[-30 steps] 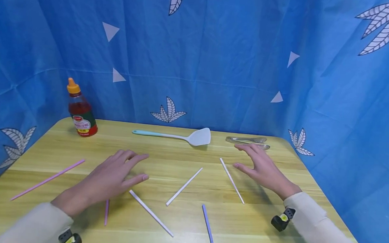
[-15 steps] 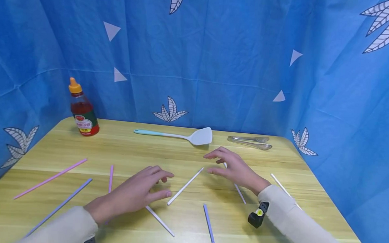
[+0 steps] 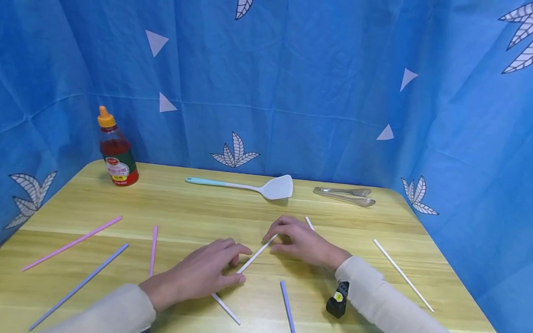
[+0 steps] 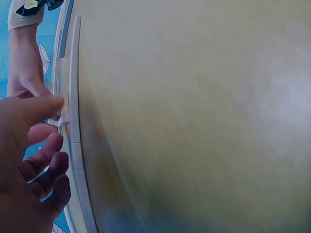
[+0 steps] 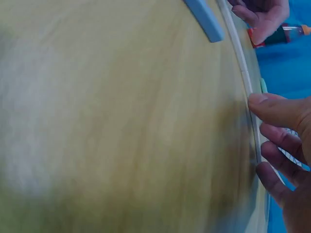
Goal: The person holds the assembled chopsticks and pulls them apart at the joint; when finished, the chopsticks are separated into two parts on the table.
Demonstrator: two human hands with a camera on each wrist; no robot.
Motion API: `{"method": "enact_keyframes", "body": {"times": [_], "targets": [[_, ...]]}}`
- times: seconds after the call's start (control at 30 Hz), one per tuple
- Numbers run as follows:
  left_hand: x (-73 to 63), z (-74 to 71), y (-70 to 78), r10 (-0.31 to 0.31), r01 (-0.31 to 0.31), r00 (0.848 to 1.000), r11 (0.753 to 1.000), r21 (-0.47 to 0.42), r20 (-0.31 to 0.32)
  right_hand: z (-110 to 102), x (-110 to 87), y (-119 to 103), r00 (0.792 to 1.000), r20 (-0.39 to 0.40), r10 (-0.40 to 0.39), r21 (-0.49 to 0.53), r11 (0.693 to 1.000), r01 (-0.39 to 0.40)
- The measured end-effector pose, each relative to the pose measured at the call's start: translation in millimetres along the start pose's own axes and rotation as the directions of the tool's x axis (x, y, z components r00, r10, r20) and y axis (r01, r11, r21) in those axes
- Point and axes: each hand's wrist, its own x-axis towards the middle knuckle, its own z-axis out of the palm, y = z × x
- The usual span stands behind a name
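A thin white straw [image 3: 256, 255] lies slanted in the middle of the wooden table. My left hand [image 3: 203, 272] is at its lower end, thumb and index finger apart on either side of it. Over the straw's upper end is my right hand [image 3: 299, 241], fingers bent loosely with the thumb held off from them. In the right wrist view a gap shows between the thumb [image 5: 272, 108] and the other fingers. Another white straw [image 3: 226, 309] runs partly under my left hand, and a third white straw [image 3: 309, 223] is mostly hidden behind my right hand.
Pink straws [image 3: 74, 243] and a blue straw [image 3: 79, 287] lie at the left. A purple-blue straw [image 3: 289, 312] is in front, a white straw [image 3: 403, 275] at the right. Along the back are a sauce bottle [image 3: 119, 159], a spatula [image 3: 276, 188] and metal tongs [image 3: 345, 195].
Both hands have come in toward the middle of the table, the left moving right and slightly forward, the right moving left and down, to the two ends of the middle white straw.
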Motion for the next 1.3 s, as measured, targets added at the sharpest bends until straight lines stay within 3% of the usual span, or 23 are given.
{"method": "enact_keyframes", "body": {"times": [0.3,0.57,0.8,1.13,1.3], "targets": [[5.8,3.6,3.5,-0.048,0.048,0.999,0.998,-0.03,-0.023,1.2,0.5,-6.6,1.0,-0.014,-0.028,-0.085,0.996,0.026],[12.2,-14.0,-1.8,-0.076,0.071,0.991,0.997,-0.042,-0.111,-6.0,-1.0,-16.9,0.998,-0.061,-0.026,-0.174,0.985,0.015],[18.6,-19.0,-5.4,-0.153,0.131,0.974,0.982,-0.133,-0.169,-7.3,-5.2,-29.1,0.994,-0.11,-0.01,-0.106,0.994,-0.002],[22.1,-14.3,0.8,-0.141,0.099,0.962,0.977,-0.187,-0.232,2.3,-12.3,-43.1,0.971,-0.24,-0.019,0.014,1.0,0.023],[21.7,-10.3,3.8,-0.125,0.074,0.96,0.977,-0.201,-0.252,8.1,-12.9,-46.6,0.957,-0.291,-0.014,0.014,1.0,0.019]]}}
